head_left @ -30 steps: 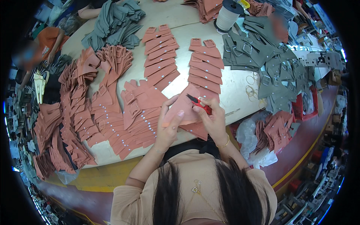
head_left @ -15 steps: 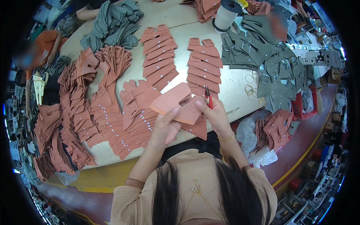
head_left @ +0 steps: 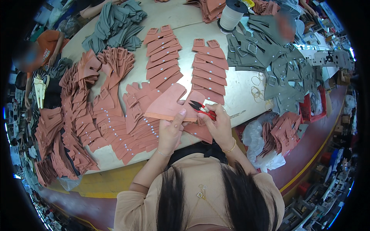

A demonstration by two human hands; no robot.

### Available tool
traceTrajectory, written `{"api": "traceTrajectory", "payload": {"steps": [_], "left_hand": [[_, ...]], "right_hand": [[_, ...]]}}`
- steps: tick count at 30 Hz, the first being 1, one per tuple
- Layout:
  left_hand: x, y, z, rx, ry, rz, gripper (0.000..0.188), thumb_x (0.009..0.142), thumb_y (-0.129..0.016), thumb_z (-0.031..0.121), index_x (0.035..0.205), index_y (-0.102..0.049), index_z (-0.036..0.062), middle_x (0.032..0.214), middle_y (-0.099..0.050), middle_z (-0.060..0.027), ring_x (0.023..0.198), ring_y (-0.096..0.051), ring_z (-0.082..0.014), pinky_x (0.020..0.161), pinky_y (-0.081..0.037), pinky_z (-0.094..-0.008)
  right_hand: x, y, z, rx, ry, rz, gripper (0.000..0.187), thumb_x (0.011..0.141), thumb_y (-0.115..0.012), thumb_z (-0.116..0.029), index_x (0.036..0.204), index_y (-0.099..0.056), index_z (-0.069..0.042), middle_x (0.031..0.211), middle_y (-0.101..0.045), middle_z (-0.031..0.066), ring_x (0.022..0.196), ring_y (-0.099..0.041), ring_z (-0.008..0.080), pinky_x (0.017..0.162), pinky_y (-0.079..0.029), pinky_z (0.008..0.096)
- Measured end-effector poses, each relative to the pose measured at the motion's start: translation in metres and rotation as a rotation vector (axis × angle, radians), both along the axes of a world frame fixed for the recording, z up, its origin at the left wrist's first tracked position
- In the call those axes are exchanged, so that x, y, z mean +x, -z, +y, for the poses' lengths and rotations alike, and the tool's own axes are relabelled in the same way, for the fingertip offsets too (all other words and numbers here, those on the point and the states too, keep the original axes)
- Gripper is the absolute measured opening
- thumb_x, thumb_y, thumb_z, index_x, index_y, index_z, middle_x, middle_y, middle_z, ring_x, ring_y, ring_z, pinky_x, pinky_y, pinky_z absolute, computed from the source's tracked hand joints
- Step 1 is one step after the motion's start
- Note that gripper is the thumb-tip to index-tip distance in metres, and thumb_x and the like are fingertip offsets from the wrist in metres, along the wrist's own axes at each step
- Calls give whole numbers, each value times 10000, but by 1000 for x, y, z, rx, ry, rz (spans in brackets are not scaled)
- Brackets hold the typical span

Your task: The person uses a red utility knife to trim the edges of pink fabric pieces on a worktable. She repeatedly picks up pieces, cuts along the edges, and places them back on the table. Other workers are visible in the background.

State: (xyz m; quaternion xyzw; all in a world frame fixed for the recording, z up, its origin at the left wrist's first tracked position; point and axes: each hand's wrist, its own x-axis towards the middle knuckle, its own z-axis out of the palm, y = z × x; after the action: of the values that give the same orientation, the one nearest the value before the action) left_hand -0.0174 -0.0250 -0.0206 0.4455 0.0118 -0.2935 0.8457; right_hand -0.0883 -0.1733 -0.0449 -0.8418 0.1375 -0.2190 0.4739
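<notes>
My left hand (head_left: 171, 131) pinches a flat terracotta shoe upper piece (head_left: 165, 102) by its near edge, holding it over the table in front of me. A notch opens in the far side of this piece. In my right hand (head_left: 219, 127) is a pair of red-handled thread snips (head_left: 206, 110), their dark blades lying across the right part of the piece and pointing left. Just beyond stand two overlapping columns of similar terracotta pieces with buckles, a left column (head_left: 161, 57) and a right column (head_left: 210, 71).
Heaps of terracotta pieces (head_left: 108, 123) cover the table's left side. Grey-green pieces (head_left: 279, 73) with buckles lie at the right, more (head_left: 115, 25) at the far left. A spool (head_left: 233, 17) stands at the back. Plastic bags (head_left: 254, 138) sit right of the table. A person in orange (head_left: 48, 46) is at the left.
The terracotta piece has turned and shifted slightly left in my left hand. My right hand has let go of its edge and swung the snips from upright to pointing left over it.
</notes>
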Motion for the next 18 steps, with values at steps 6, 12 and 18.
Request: {"api": "traceTrajectory", "payload": {"steps": [6, 12, 18], "left_hand": [[-1, 0, -3, -3, -15, -25, 323, 973, -545, 70, 1276, -460, -7, 1194, -577, -138, 1057, -618, -190, 860, -546, -316], [-4, 1, -4, 120, -48, -57, 330, 951, -611, 116, 1242, -508, 0, 1097, -624, -84, 938, -635, -128, 778, -536, -264], [-5, 5, -8, 150, -52, -66, 338, 951, -615, 135, 1242, -524, -11, 1055, -631, -63, 886, -622, -100, 728, -519, -238]], "right_hand": [[-3, -1, -5, -55, -50, 26, 336, 827, -769, -163, 999, -543, 16, 881, -630, 150, 766, -651, 228, 677, -513, 318], [-2, 1, -7, -31, -33, 2, 303, 813, -774, -164, 964, -577, 10, 850, -643, 145, 725, -616, 245, 671, -494, 337], [-1, 7, -9, 16, -22, -24, 284, 837, -765, -148, 948, -568, 24, 837, -650, 119, 736, -611, 148, 670, -495, 279]]}}
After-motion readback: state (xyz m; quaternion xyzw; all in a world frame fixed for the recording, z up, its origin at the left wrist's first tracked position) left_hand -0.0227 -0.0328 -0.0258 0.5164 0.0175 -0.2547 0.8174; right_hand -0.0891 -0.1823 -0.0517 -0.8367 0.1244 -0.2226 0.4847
